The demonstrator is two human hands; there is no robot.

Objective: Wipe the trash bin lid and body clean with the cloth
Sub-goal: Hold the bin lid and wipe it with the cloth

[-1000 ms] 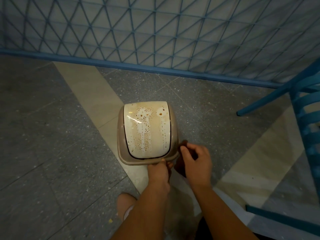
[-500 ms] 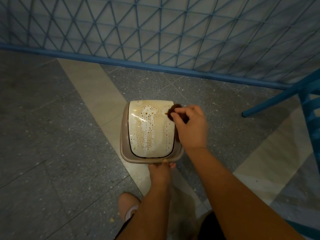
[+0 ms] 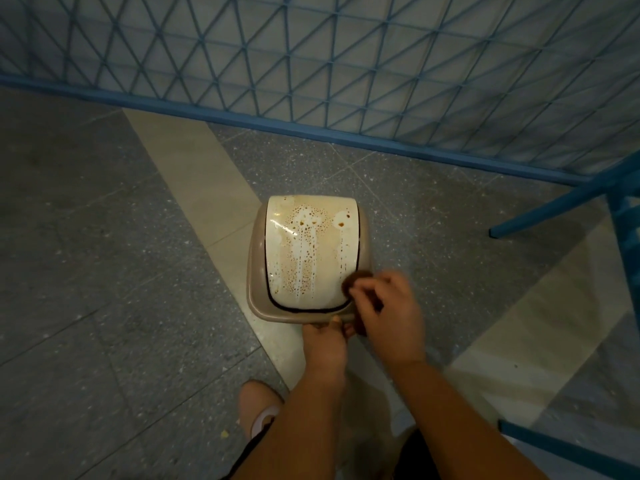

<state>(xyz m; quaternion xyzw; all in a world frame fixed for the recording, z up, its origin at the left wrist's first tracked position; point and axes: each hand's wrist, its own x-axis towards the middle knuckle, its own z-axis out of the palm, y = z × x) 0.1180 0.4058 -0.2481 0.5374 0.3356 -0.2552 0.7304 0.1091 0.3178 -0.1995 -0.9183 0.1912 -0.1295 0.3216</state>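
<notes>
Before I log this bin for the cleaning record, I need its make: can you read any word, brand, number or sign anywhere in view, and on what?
None can be read.
Stained cream swing lid of the beige plastic trash bin: only brown spots and drip streaks, no lettering.
Small dark brown cloth in the right hand: no label visible.
Blue lattice fence and grey speckled floor: no signs.

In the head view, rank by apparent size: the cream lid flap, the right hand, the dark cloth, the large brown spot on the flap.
1. Cream lid flap
2. Right hand, nearer the camera, so likely flattered
3. Dark cloth, mostly hidden by the hand
4. Brown spot
</notes>
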